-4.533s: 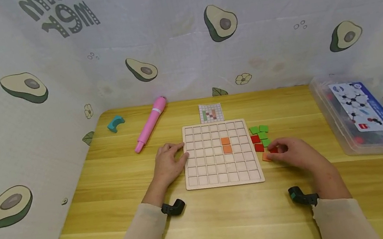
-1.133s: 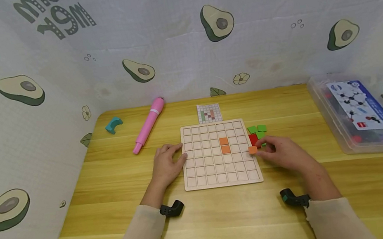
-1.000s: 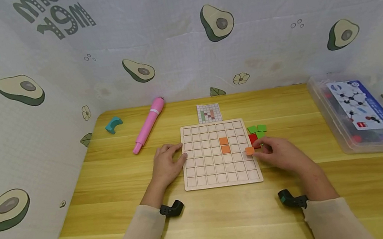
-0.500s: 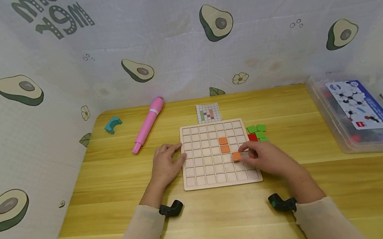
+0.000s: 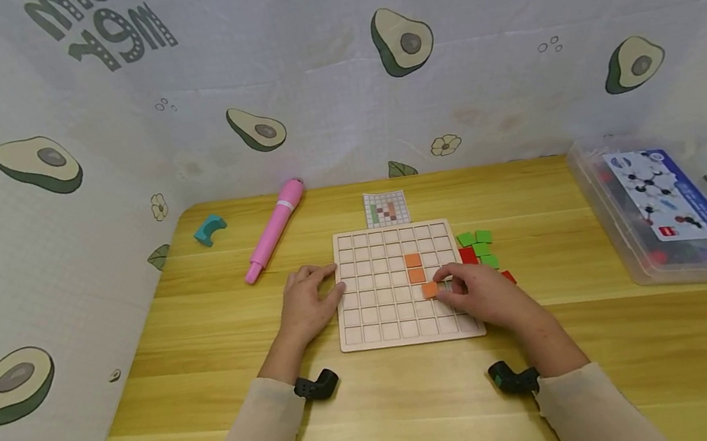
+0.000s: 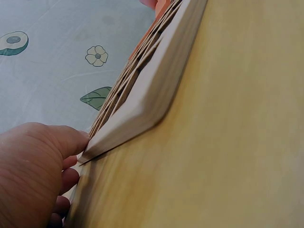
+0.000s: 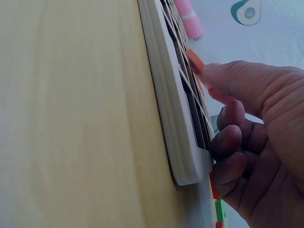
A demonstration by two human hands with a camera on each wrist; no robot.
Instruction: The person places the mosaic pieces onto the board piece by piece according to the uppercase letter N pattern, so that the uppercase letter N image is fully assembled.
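An orange square tile (image 5: 430, 291) is pinched between the thumb and forefinger of the right hand (image 5: 486, 293); the right wrist view shows it tilted over the wooden grid board (image 5: 372, 315), the other fingers curled. Just above it in the head view, two orange tiles (image 5: 415, 268) lie in adjoining cells of one column. The left hand (image 5: 307, 305), well apart from the right, has relaxed fingers, thumb and forefinger touching the board's left edge. Beside the right edge lie green tiles (image 5: 483, 237) and red tiles (image 5: 468, 255), some partly hidden by the right hand. A colored pattern card (image 5: 386, 209) sits at the board's far edge. Farther out on the wood-grain table (image 5: 384, 416) are a pink rod with a white band (image 5: 271, 238), a teal curved piece (image 5: 210, 231) and a clear plastic box (image 5: 637, 260), before an avocado-print cloth (image 5: 338, 123).
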